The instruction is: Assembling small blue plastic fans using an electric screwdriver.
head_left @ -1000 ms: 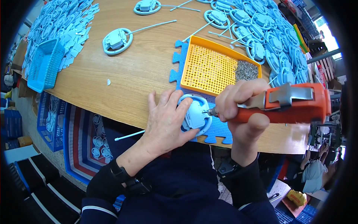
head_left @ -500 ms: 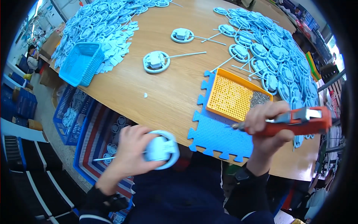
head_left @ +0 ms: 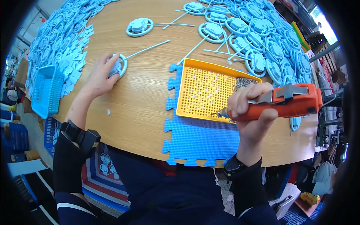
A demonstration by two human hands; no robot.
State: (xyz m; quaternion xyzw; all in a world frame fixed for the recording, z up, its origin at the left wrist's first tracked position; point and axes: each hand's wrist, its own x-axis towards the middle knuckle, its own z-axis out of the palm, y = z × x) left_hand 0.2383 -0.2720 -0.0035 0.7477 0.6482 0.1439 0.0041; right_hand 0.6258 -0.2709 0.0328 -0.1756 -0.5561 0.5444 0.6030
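Blue wheel [head_left: 125, 64] pinched in my left hand [head_left: 99, 77]; right hand [head_left: 250, 107] grips red driver [head_left: 300, 103]. Best lift level, rod [head_left: 146, 50] clear of tray [head_left: 206, 84], no snagging.

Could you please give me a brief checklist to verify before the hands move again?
1. Left hand at the ring-shaped part: ok.
2. Firmness of that grasp: cannot tell.
3. Part over the blue foam mat: not ok; it is off to the left.
4. Right hand gripping the red power tool: ok.
5. Small metal pieces in the yellow tray: ok, heaped toward its right end.
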